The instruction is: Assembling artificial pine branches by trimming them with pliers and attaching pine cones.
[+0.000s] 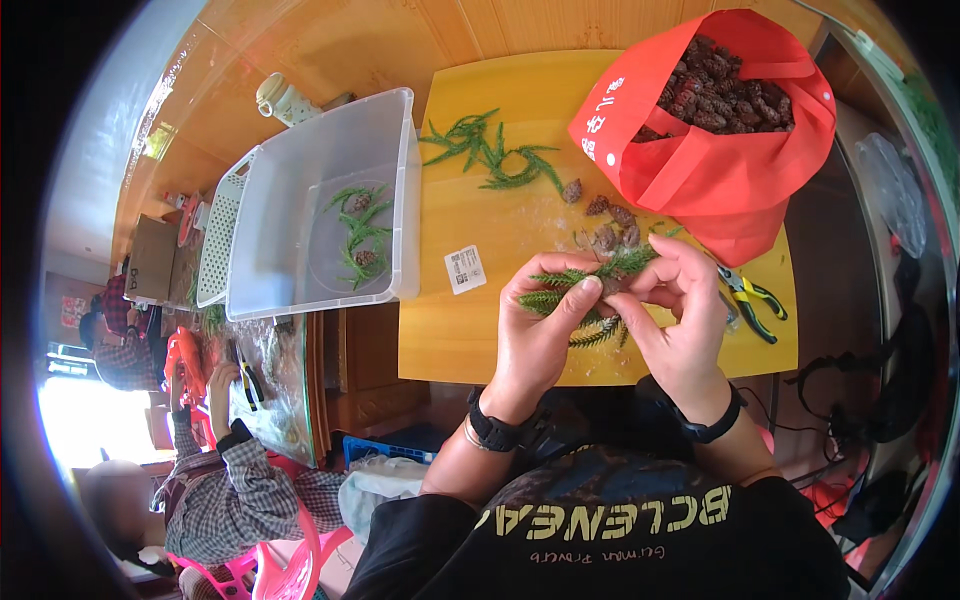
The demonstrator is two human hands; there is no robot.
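Observation:
My left hand pinches a green artificial pine sprig, its needled sprays fanning out to the left and below. At the sprig's other end my right hand is closed, thumb and fingers pressed near a brown pine cone that my fingers partly hide. Just past my hands, several loose pine cones lie on the yellow board. More green sprigs are spread at the board's far side. Close to my right hand lie yellow-and-black pliers.
A red bag full of pine cones stands at the far right. To the left, a clear plastic bin holds sprigs with cones, and a white label card lies beside it. Another person in a checked shirt works at lower left.

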